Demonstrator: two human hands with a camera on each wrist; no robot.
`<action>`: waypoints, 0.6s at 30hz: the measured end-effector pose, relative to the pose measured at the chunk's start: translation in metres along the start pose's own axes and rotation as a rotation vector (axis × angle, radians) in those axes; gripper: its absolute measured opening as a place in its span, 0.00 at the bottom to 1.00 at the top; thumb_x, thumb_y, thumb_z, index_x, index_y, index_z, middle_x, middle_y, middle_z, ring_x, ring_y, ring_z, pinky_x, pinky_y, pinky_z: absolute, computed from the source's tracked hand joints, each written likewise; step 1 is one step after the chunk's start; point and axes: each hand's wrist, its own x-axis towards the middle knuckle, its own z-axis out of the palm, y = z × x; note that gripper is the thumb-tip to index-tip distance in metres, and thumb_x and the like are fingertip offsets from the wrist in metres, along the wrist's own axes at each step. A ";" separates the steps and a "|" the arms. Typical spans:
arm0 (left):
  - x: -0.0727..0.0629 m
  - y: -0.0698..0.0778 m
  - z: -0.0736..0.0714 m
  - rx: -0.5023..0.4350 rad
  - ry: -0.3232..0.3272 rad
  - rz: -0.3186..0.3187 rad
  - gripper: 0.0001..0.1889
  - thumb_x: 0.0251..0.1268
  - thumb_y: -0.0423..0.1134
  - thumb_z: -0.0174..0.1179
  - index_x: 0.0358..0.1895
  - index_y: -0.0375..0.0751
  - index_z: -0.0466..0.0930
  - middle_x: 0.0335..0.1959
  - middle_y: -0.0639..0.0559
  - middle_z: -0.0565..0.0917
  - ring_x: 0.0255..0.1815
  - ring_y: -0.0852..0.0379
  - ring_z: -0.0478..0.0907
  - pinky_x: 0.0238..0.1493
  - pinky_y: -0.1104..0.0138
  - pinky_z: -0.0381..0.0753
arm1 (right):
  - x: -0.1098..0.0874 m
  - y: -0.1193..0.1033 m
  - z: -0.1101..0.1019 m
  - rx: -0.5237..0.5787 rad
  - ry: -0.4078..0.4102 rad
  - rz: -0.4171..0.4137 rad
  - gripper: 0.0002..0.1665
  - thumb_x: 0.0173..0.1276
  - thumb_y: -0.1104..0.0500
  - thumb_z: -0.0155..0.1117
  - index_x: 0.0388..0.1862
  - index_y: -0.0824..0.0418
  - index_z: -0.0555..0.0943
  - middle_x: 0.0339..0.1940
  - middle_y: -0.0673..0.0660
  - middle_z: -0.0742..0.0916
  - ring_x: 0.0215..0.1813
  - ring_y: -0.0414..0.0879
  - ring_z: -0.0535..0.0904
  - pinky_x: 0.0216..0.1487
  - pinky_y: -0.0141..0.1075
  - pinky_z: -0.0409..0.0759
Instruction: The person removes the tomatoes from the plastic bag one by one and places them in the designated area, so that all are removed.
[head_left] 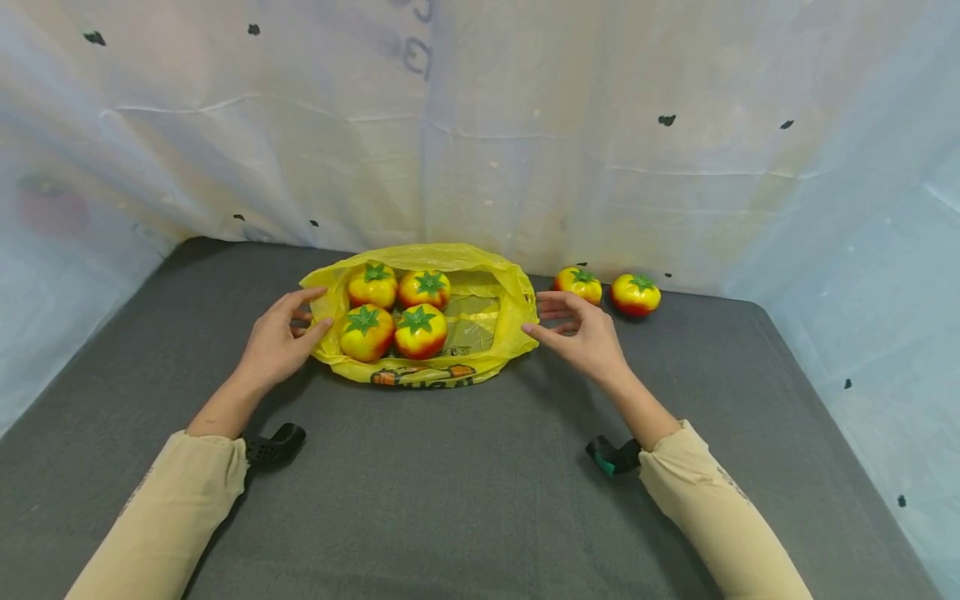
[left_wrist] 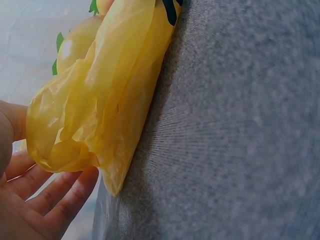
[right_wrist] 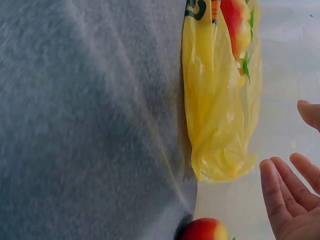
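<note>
A yellow plastic bag point(head_left: 491, 367) lies on the grey table with its mouth wide toward me. Several yellow-and-red tomatoes point(head_left: 365, 333) with green star-shaped leaves sit together in its left part. My left hand point(head_left: 281, 342) is at the bag's left edge, thumb and fingers spread. In the left wrist view, loosely extended fingers point(left_wrist: 70, 195) lie along the crumpled plastic. My right hand point(head_left: 588, 333) is beside the right edge, fingers extended and thumb apart. The right wrist view shows its fingertips point(right_wrist: 270, 175) just off the plastic, holding nothing.
Two more tomatoes stand outside the bag, one point(head_left: 577, 283) behind my right hand and another point(head_left: 635, 295) to its right. Pale sheeting point(head_left: 487, 150) rises along the table's back edge and sides. The grey tabletop point(head_left: 450, 483) stretches in front of the bag.
</note>
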 end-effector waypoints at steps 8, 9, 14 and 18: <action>0.000 0.001 -0.001 -0.009 -0.009 -0.005 0.27 0.73 0.43 0.51 0.70 0.37 0.62 0.64 0.32 0.67 0.54 0.37 0.71 0.50 0.45 0.75 | 0.003 -0.009 0.012 0.031 -0.025 -0.020 0.30 0.59 0.52 0.72 0.59 0.62 0.77 0.51 0.60 0.85 0.52 0.54 0.81 0.50 0.47 0.82; -0.001 0.001 -0.001 -0.010 -0.007 -0.005 0.27 0.73 0.43 0.51 0.70 0.36 0.62 0.64 0.32 0.67 0.54 0.37 0.71 0.50 0.45 0.75 | 0.004 -0.010 0.014 0.030 -0.029 -0.022 0.30 0.59 0.52 0.72 0.59 0.62 0.77 0.51 0.60 0.85 0.52 0.54 0.81 0.50 0.48 0.82; -0.001 0.002 -0.001 -0.016 -0.006 -0.004 0.27 0.73 0.43 0.51 0.70 0.36 0.62 0.63 0.32 0.67 0.53 0.37 0.70 0.49 0.45 0.75 | 0.005 -0.012 0.023 0.026 -0.057 -0.036 0.30 0.60 0.52 0.72 0.59 0.63 0.77 0.52 0.60 0.84 0.52 0.53 0.81 0.50 0.48 0.81; -0.002 0.001 -0.001 -0.013 -0.013 -0.007 0.27 0.73 0.43 0.51 0.70 0.36 0.62 0.64 0.32 0.67 0.54 0.37 0.70 0.49 0.45 0.75 | 0.007 -0.012 0.031 0.045 -0.079 -0.049 0.30 0.60 0.54 0.72 0.59 0.63 0.77 0.52 0.62 0.84 0.52 0.54 0.81 0.51 0.48 0.82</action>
